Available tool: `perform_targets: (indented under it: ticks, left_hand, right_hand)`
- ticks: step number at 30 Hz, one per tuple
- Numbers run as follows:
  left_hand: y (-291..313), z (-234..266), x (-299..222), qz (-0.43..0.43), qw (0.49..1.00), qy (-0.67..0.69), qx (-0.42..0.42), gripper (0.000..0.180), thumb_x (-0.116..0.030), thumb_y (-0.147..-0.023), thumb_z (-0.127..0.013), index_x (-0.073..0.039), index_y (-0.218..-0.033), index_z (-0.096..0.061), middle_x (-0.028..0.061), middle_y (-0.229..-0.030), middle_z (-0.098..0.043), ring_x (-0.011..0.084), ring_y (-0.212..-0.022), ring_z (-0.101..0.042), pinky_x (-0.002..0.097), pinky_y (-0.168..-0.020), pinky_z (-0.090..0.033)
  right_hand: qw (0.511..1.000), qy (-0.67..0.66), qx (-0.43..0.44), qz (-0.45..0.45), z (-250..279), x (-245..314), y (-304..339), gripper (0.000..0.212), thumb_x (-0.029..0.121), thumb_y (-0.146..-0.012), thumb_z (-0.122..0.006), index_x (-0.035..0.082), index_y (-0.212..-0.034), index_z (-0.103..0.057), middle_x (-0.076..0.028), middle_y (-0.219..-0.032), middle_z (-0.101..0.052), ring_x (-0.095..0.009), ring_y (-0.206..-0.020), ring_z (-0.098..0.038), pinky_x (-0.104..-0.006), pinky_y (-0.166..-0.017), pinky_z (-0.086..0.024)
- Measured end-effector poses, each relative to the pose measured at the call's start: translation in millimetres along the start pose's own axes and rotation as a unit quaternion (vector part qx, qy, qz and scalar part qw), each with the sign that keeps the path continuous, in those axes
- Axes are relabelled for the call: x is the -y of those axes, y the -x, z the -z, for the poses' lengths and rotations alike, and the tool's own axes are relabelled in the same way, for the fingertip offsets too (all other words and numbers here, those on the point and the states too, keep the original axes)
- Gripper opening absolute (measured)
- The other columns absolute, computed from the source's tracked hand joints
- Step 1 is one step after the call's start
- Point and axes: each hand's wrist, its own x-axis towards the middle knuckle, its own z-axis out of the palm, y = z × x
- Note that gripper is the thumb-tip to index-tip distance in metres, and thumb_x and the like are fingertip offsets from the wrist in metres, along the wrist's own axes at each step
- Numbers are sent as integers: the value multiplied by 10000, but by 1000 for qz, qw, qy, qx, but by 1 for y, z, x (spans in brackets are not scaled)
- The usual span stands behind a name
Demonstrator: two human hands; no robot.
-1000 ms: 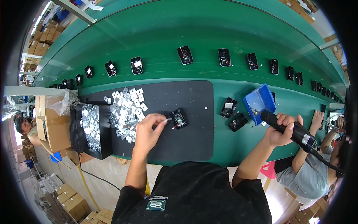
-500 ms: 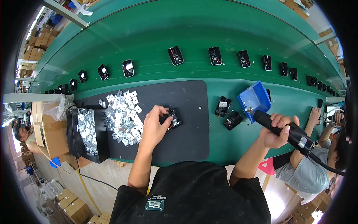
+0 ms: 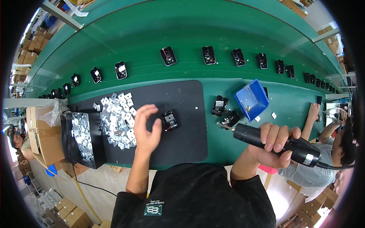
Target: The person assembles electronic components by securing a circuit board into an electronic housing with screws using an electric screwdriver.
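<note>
Withdrawn from the black housing [image 3: 170, 120], the left hand [image 3: 147, 131] is held with fingers spread just left of it, while the screwdriver [image 3: 247, 134], gripped in the right hand [image 3: 274, 146], is swung clear of the blue bin [image 3: 255, 93]. On the mat [image 3: 184, 146], the black housing is laid roughly lengthwise away from the body, nearer the left hand, leftward of the screwdriver.

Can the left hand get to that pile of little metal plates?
Probably yes: the left hand is open and right beside the metal plates, and nothing shows between them.
</note>
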Motion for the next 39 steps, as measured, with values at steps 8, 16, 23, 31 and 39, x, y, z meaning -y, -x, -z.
perform_targets:
  ticks: [8,16,23,31,39]
  left_hand:
    - [16,-21,-69,-6,959,209,189,361,-30,-730,-710,1,-1077,-615,90,-942,-669,129,-613,-575,256,-570,-494]
    - [19,-29,-58,-81,954,209,201,162,-10,-752,-677,5,-914,-680,100,-863,-679,182,-682,-651,262,-587,-508]
    - [37,-39,-51,199,779,565,188,183,4,-832,-619,27,-1009,-659,55,-919,-571,104,-736,-527,237,-626,-462]
    - [55,-41,-50,299,524,779,170,245,7,-919,-480,10,-1143,-580,168,-1106,-614,223,-951,-639,342,-880,-534]
    - [58,-42,-46,280,528,785,165,223,22,-916,-471,18,-1105,-590,187,-1112,-606,251,-967,-638,363,-881,-538]
  right_hand:
    - [991,-113,30,-66,-33,-7,4,396,198,-793,-644,83,-1109,-436,12,-688,-520,-103,-565,-510,-254,-569,-439]
    - [991,-109,20,-73,-37,-4,7,358,199,-808,-645,107,-1088,-443,11,-665,-531,-106,-537,-525,-261,-537,-452]
    - [991,-126,26,-48,-43,-3,5,350,162,-765,-658,93,-1047,-463,17,-644,-532,-87,-500,-510,-244,-538,-457]
    - [992,-104,36,-66,-44,-7,8,348,200,-788,-669,121,-1053,-456,21,-638,-539,-93,-510,-528,-243,-517,-464]
    - [992,-99,51,-64,-44,-9,10,338,244,-828,-664,135,-1056,-441,24,-644,-546,-98,-512,-540,-246,-503,-471]
